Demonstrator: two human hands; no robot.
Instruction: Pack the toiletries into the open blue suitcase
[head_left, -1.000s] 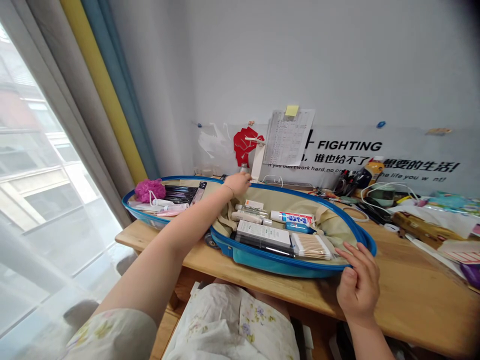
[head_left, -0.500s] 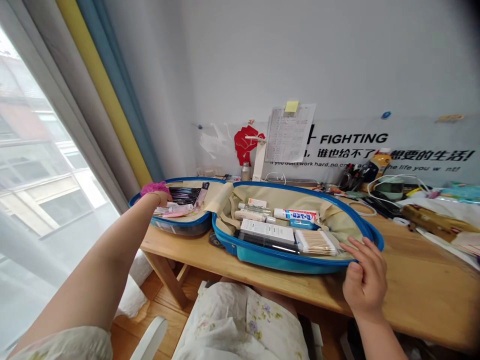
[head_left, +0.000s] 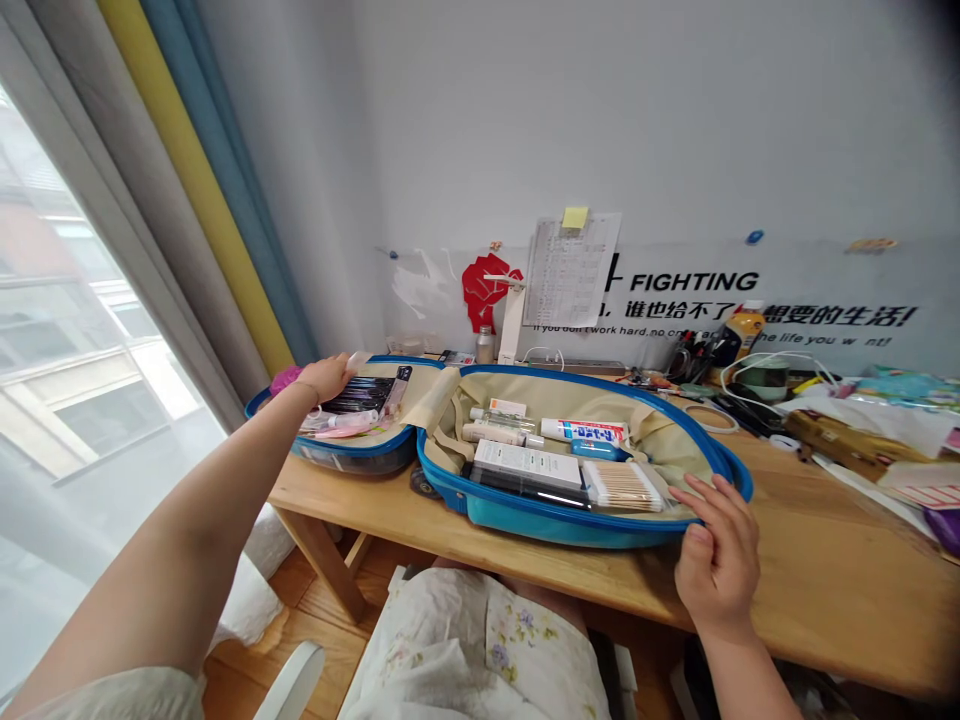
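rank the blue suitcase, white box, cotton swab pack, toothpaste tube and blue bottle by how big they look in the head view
1. Blue suitcase
2. White box and cotton swab pack: too alike to rank
3. Toothpaste tube
4. Blue bottle

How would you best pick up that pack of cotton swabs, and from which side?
I'd probably grip the cotton swab pack by its right end, from above and the right, near the right hand. It lies flat; the white box sits close by its left end, while the suitcase's near rim runs along its front.
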